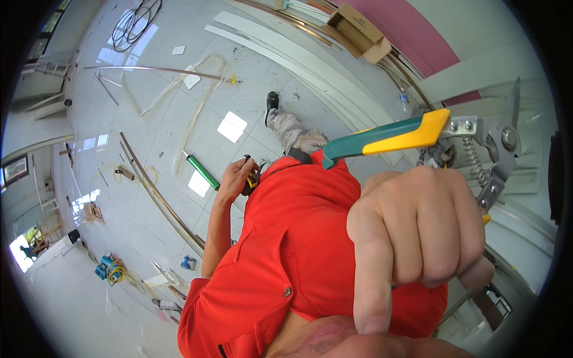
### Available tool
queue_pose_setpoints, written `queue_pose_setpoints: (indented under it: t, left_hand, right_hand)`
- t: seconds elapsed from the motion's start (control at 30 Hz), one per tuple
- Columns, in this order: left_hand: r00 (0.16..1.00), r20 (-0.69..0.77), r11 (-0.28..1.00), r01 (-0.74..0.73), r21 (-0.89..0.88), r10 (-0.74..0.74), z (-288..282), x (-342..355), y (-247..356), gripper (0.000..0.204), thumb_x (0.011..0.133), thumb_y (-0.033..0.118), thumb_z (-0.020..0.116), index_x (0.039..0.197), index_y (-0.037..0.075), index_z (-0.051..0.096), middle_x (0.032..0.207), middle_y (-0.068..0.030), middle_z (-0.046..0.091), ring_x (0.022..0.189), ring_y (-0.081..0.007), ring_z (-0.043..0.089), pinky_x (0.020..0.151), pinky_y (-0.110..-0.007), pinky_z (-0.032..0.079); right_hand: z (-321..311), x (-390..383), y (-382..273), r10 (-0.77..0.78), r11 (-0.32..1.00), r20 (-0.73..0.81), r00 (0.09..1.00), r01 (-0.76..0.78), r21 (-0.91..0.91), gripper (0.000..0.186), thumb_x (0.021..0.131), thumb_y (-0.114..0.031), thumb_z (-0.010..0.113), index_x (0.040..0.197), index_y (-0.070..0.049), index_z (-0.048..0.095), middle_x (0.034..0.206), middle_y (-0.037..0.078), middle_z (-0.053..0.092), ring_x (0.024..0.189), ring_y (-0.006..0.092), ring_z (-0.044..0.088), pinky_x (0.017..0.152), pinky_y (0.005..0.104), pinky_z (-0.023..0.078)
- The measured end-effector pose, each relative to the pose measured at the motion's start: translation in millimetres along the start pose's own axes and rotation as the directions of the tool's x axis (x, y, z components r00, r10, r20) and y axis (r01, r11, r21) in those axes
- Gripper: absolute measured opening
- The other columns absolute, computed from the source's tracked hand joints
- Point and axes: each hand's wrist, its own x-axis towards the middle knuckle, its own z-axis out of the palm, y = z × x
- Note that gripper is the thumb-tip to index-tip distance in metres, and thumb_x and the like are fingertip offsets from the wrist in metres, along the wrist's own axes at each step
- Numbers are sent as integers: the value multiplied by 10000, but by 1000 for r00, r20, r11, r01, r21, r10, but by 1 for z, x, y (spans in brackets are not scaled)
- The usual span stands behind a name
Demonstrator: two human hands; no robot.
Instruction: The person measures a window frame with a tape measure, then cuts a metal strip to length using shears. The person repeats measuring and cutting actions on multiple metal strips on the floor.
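My right hand (421, 230) is raised close in front of me, its fingers curled round one handle of a pair of spring-loaded hand shears (388, 136). The other green and yellow handle stretches out to the left, spread from the gripped one. The metal blades point up at the far right. At my waist, my left hand (236, 176) is closed on a black and yellow tape measure (252, 181), partly hidden by the fingers. Just beyond the left wrist shows a slim green tube (203, 172); whether it touches the hand, I cannot tell.
Long white strips (280, 68) lie across the tiled floor ahead, beside an open cardboard box (358, 33). A coiled black cable (136, 25) is at the far left. Brown strips (158, 194) and a blue-green machine (110, 268) with a yellow hose are on the left.
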Motion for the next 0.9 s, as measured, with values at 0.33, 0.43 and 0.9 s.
queue_pose_setpoints:
  t: [0.33, 0.43, 0.9]
  left_hand:
    - [958, -269, 977, 43, -206, -99, -154, 64, 14, 449, 1102, 383, 573, 947, -2, 747, 780, -29, 646, 691, -113, 605, 641, -284, 489]
    - [942, -309, 966, 52, -251, -131, -209, 71, 48, 467, 1109, 390, 553, 948, -6, 739, 793, -31, 641, 680, -108, 592, 624, -289, 485]
    - [779, -467, 853, 161, -497, -419, -383, 125, 49, 454, 1085, 398, 584, 924, 6, 747, 800, -17, 641, 746, -122, 570, 694, -302, 469]
  right_hand:
    - [-138, 166, 98, 90, 949, 134, 987, -125, 291, 408, 924, 20, 577, 568, -71, 399, 567, 100, 427, 473, 244, 440, 748, 500, 632]
    - [-209, 229, 117, 160, 921, 204, 966, -220, 321, 391, 925, -12, 595, 571, -60, 437, 589, 111, 484, 528, 227, 485, 641, 475, 610]
    - [-597, 271, 325, 494, 842, -814, 304, -399, 362, 380, 1115, -346, 556, 822, -104, 572, 710, 14, 518, 643, 161, 491, 827, 363, 493]
